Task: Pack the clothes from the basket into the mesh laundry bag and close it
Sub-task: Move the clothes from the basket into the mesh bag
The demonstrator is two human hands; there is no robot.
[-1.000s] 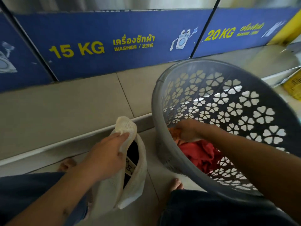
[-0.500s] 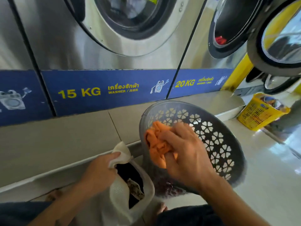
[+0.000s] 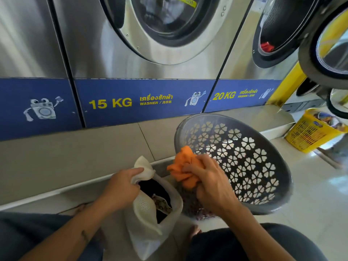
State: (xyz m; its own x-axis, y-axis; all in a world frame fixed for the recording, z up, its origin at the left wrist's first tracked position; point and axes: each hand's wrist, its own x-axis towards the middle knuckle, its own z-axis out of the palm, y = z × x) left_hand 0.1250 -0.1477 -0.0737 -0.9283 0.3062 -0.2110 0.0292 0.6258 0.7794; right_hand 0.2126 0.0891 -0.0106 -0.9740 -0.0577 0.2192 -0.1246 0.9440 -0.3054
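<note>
A white mesh laundry bag stands on the floor between my knees, its mouth held wide, with dark clothes inside. My left hand grips the bag's upper rim. My right hand grips a bunched orange garment just right of the bag's mouth, over the near rim of the grey plastic basket. The basket is tilted toward me, and a dark patterned cloth hangs under my right hand at its near edge.
A row of steel washing machines with a blue band stands on a tiled step straight ahead. The right machine's door hangs open overhead. A yellow basket of laundry sits on the floor at the right.
My right hand has lifted the orange garment out of the basket and carried it left toward the bag's mouth. The view has tilted up. My left hand still holds the bag's rim.
</note>
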